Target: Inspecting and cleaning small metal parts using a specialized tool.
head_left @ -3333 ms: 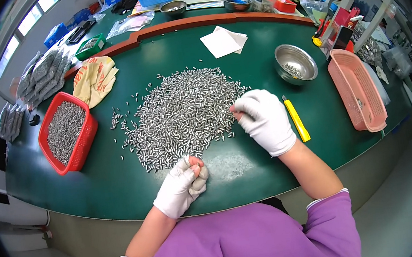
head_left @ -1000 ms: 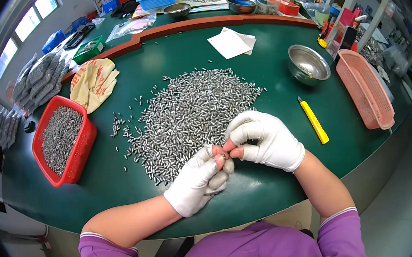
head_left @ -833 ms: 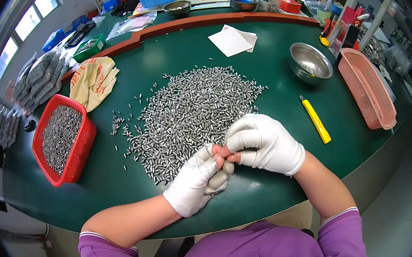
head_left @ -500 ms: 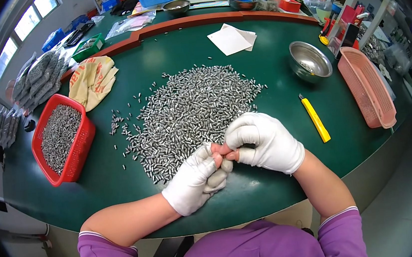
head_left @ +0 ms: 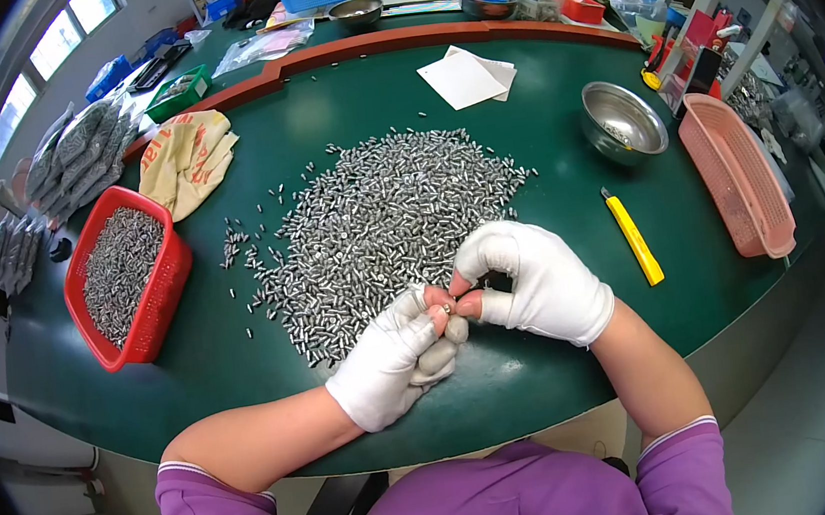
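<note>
A person's white-gloved left hand (head_left: pixel 395 355) and white-gloved right hand (head_left: pixel 534 280) meet fingertip to fingertip, pinching one small silvery metal pin (head_left: pixel 446 307) between them above the green round table (head_left: pixel 542 153), just beside a broad heap of small silvery metal pins (head_left: pixel 379 221).
</note>
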Demonstrator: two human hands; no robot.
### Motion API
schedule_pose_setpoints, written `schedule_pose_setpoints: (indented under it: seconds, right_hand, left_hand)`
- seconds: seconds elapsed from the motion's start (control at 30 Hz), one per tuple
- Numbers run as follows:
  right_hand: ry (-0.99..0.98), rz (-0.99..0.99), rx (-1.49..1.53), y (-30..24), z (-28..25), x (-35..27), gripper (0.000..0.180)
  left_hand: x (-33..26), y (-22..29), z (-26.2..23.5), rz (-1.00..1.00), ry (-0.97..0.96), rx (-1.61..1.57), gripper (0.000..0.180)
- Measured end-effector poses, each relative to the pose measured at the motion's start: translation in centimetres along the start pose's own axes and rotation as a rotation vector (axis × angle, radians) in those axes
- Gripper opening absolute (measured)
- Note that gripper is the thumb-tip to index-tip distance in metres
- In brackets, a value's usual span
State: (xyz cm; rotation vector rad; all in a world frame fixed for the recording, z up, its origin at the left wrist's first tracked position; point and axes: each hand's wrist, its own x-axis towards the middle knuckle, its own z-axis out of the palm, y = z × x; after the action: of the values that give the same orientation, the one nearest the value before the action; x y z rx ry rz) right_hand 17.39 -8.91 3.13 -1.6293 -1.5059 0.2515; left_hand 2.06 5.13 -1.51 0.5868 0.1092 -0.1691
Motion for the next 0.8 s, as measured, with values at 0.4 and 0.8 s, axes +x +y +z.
schedule_pose_setpoints:
  seconds: [0.4,0.8]
  right_hand:
    - [-0.183,0.386,0.359,-0.60,-0.23,-0.16,0.020]
    - [-0.178,0.198,0.211,-0.03,-0.19,-0.16,0.023]
  left_hand:
    - [-0.14,-0.07,0.44,0.021,0.036,0.059,0.012]
    - [-0.06,-0.09,0.36,0.007,0.065,0.078,0.010]
